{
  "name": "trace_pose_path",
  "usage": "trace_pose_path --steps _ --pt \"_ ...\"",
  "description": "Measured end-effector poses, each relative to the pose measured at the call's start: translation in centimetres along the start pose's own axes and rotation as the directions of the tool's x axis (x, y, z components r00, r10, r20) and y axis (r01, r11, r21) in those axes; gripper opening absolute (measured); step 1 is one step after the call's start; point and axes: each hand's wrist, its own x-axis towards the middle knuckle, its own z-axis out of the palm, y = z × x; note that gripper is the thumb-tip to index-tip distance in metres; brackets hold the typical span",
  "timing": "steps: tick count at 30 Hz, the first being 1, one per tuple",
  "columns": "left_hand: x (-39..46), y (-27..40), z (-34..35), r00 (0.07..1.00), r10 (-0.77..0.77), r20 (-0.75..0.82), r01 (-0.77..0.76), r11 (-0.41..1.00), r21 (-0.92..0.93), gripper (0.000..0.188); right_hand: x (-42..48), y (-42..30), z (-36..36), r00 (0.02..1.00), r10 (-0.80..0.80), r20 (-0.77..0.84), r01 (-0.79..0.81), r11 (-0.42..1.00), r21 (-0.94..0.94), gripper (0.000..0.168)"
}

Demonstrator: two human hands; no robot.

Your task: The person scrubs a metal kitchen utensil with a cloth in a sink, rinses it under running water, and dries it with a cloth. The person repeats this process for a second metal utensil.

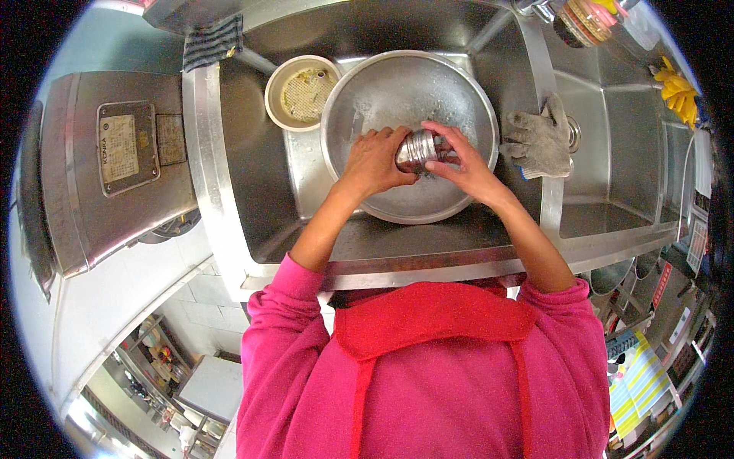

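My left hand (374,158) wraps around a shiny, ribbed, cylindrical metal container (417,149), tilted on its side. On its right end rest the thumb and fingers of my right hand (469,167), curved around that end. What lies between the right fingers is dark and reflective, and I cannot tell its exact shape. Both hands are over a large round metal basin (401,203), whose inner surface is wet with drops and some foam. The basin stands inside a stainless steel sink (378,244).
Left of the basin sits a round beige strainer bowl (275,106) holding food scraps. A grey work glove (539,140) drapes over the sink divider (551,215), by the second sink compartment (608,206). A striped cloth (213,43) hangs at the back-left corner; the faucet (536,8) is at the back.
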Motion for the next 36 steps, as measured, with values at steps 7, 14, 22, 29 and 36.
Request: trace_pose_path --steps 7,14,22,29,36 --pt "-0.3 0.6 -0.5 0.999 0.035 -0.033 -0.036 0.998 -0.053 0.068 -0.3 0.1 -0.4 0.992 0.098 0.085 -0.108 0.987 0.120 0.061" --pt "-0.2 0.8 -0.3 0.996 0.058 -0.070 -0.058 0.998 -0.003 0.070 -0.2 1.1 -0.3 0.997 -0.010 0.076 0.011 1.000 -0.018 0.064" --pt "-0.5 2.2 0.6 0.985 -0.043 -0.165 0.012 0.983 -0.184 0.069 0.1 0.0 0.7 0.998 -0.037 -0.057 0.033 0.997 -0.064 0.059" --pt "0.0 3.4 -0.7 0.975 0.051 -0.214 -0.050 0.999 0.010 0.067 0.7 -2.0 1.3 0.963 0.076 -0.257 -0.068 0.997 0.038 0.043" --pt "-0.5 4.3 -0.3 0.945 0.067 -0.319 -0.064 0.998 0.019 0.067 0.3 -2.5 2.9 0.890 0.073 -0.451 -0.049 0.997 0.064 0.035"
